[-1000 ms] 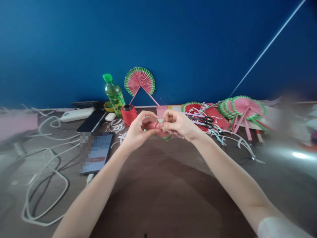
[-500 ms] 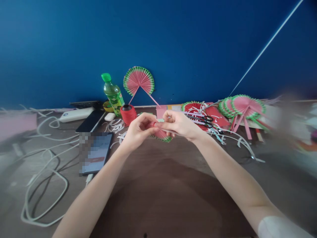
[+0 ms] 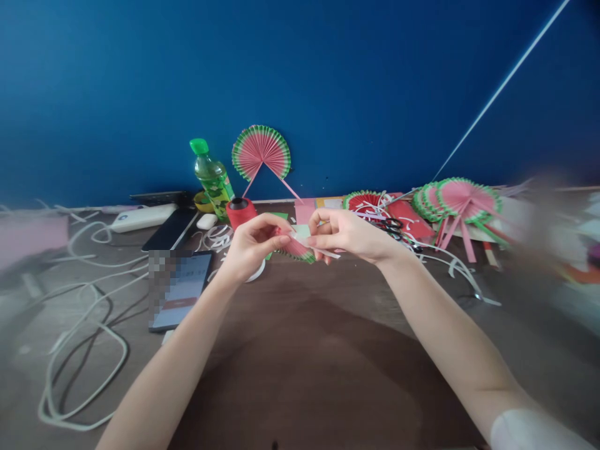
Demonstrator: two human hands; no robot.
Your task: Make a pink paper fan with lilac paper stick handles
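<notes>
Both my hands meet above the middle of the brown table [image 3: 300,350]. My left hand [image 3: 250,245] is closed in a pinch on a folded pink paper fan with a green scalloped edge [image 3: 296,249]. My right hand [image 3: 349,234] is also closed, pinching the same fan from the right, with a pale paper strip [image 3: 323,252] sticking out under its fingers. The fan's pleated end hangs down between the hands. Part of the fan is hidden by my fingers.
A red thread spool [image 3: 239,211], a green bottle [image 3: 212,177] and an open watermelon fan [image 3: 261,153] stand by the blue wall. A phone [image 3: 180,287] and white cables [image 3: 84,350] lie left. Finished fans [image 3: 462,200], scissors [image 3: 391,225] and paper scraps lie right.
Both hands have drifted slightly to the right and lifted a little while working on the fan; a pale strip now shows under the right fingers.
</notes>
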